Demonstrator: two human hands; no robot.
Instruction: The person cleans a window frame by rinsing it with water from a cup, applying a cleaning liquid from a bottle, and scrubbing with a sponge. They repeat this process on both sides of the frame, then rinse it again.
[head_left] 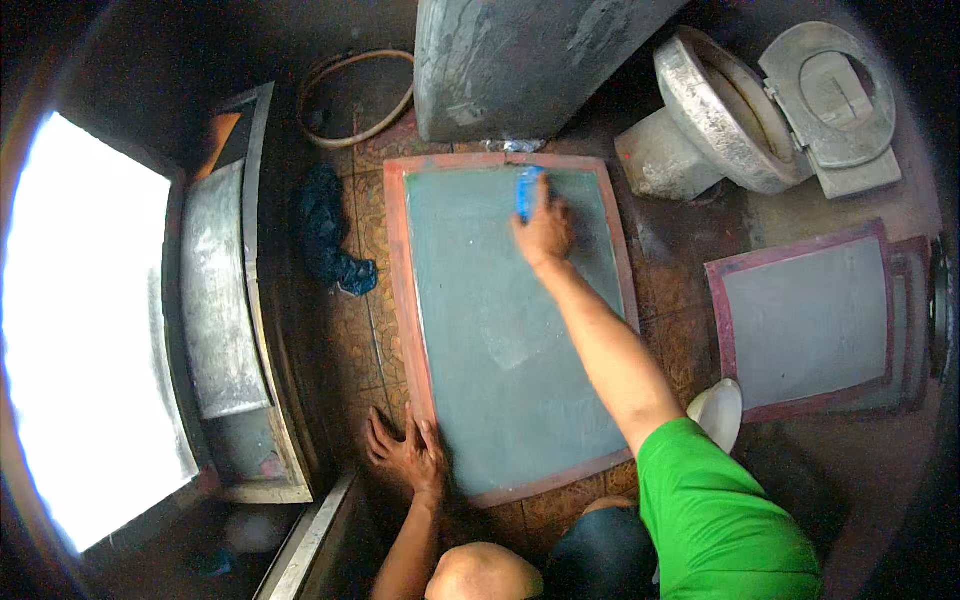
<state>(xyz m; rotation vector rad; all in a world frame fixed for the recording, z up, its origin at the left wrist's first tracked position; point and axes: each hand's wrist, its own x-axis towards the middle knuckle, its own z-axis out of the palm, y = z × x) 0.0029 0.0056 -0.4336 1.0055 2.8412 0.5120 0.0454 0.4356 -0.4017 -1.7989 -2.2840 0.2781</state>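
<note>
A large screen-printing frame with a reddish-pink border lies flat on the floor below me. Its blue-green mesh carries a paler smudge near the middle. My right hand reaches to the far part of the mesh, fingers closed on a small blue scrubber. Blur hides whether that is a brush or a sponge, and it rests at or just over the mesh. Beside the frame's near left corner is my left hand, fingers spread and its thumb side against the border.
Brown patterned tiles surround the frame. A worn toilet stands at the far right. Another framed screen leans on the right, near a white bowl. Dark cloth lies left, below a round hoop. A bright lit panel fills the left.
</note>
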